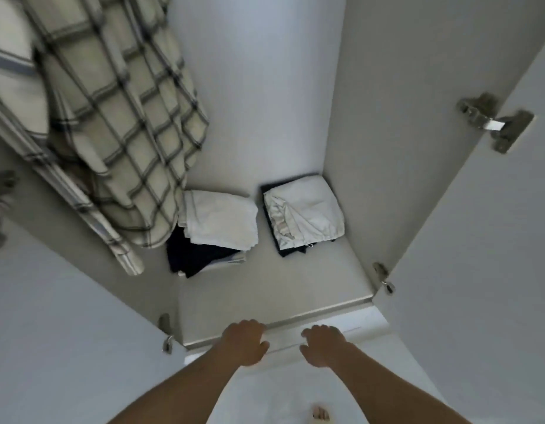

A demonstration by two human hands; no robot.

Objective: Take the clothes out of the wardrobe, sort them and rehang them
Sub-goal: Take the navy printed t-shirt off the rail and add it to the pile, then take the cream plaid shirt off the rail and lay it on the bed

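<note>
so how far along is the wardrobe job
Early, by the look of it. No step looks finished: the checked shirts hang at the upper left, and two folded piles, left pile and right pile, sit on the wardrobe floor. Neither hand holds clothing; the left hand and right hand are at the front edge below the floor. Taking out, sorting and rehanging all seem left.

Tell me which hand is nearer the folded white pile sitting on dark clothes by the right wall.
Right. The right hand lies below the pile; the left hand lies further left, under the other stack.
</note>
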